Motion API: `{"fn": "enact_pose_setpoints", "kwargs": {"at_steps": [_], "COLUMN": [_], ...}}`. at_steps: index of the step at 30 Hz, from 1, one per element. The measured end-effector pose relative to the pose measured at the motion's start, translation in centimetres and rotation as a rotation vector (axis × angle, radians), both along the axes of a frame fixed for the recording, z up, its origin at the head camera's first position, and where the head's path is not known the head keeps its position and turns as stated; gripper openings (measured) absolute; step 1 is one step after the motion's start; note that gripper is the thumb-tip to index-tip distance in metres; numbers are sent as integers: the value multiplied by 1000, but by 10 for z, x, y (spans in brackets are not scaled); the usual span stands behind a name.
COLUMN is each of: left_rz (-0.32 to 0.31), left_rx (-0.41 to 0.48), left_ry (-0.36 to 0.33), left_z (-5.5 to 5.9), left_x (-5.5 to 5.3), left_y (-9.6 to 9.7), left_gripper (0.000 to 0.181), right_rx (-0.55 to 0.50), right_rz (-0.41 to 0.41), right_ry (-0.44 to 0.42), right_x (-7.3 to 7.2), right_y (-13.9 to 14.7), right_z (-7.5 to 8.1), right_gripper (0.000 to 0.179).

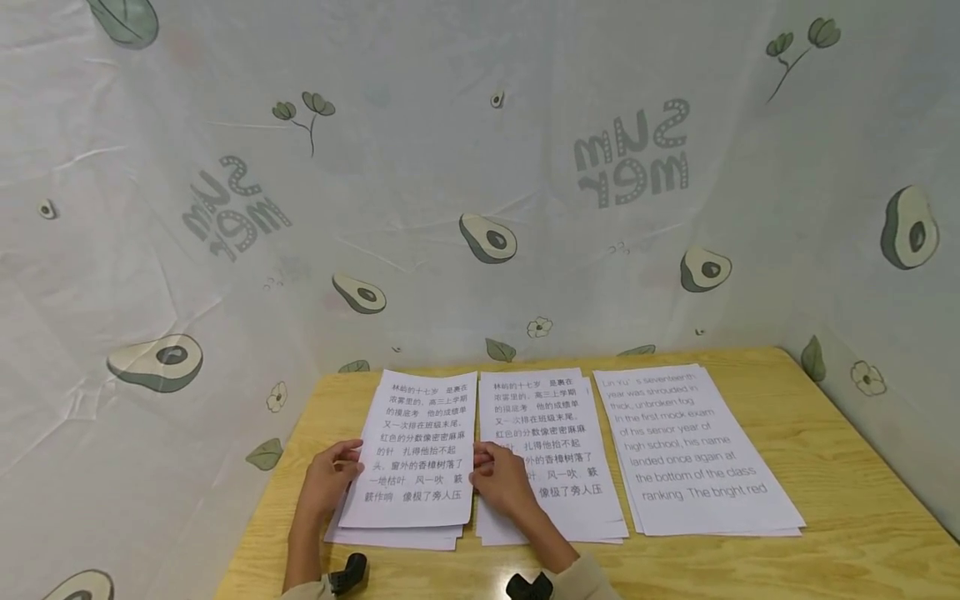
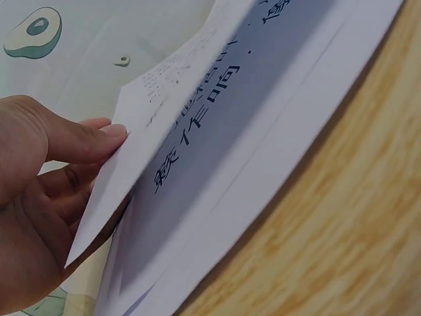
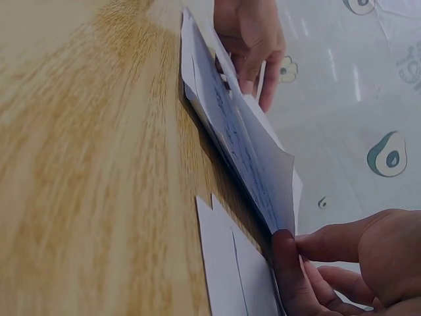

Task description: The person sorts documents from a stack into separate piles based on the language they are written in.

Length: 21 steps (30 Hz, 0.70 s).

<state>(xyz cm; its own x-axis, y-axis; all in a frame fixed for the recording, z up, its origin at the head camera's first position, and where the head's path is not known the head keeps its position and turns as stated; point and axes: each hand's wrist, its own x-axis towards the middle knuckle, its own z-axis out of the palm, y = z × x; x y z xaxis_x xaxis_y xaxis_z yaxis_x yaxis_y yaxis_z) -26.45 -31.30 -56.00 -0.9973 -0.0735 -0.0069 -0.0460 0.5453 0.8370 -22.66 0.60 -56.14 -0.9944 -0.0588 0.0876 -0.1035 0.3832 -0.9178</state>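
A sheet of paper [image 1: 420,454] printed with Chinese characters is raised above the left paper stack [image 1: 393,537]. My left hand [image 1: 328,479] pinches its left edge between thumb and fingers; the left wrist view shows the lifted sheet [image 2: 122,155] with a gap over the printed page below. At the opposite edge, my right hand [image 1: 504,479] pinches the same sheet, its thumb and finger meeting at the edge in the right wrist view. That hand also covers part of the middle paper stack [image 1: 555,517], which bears Chinese text too.
A third paper stack [image 1: 705,467], printed in English, lies on the right of the wooden table [image 1: 847,467]. All the stacks are slightly fanned. Behind the table hangs a pale curtain [image 1: 420,167] with avocado prints. Each wrist wears a black device [image 1: 529,586].
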Motion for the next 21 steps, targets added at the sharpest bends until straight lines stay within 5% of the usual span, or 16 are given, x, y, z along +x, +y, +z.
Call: {"fn": "enact_pose_setpoints", "kwargs": {"at_steps": [8, 14, 21], "left_rz": [2, 59, 62], "left_rx": [-17, -24, -12], "left_ry": [6, -17, 17], "left_z": [3, 7, 19], "left_x": [2, 3, 7], "left_y": [-2, -5, 7], "left_gripper": [40, 40, 41], "right_rx": [30, 64, 36], "right_rz": [-3, -10, -17], "right_ry": [28, 92, 42], "right_x": [3, 6, 5], "right_y": [-1, 0, 13], "right_z": [5, 15, 19], "right_gripper": [47, 39, 37]}}
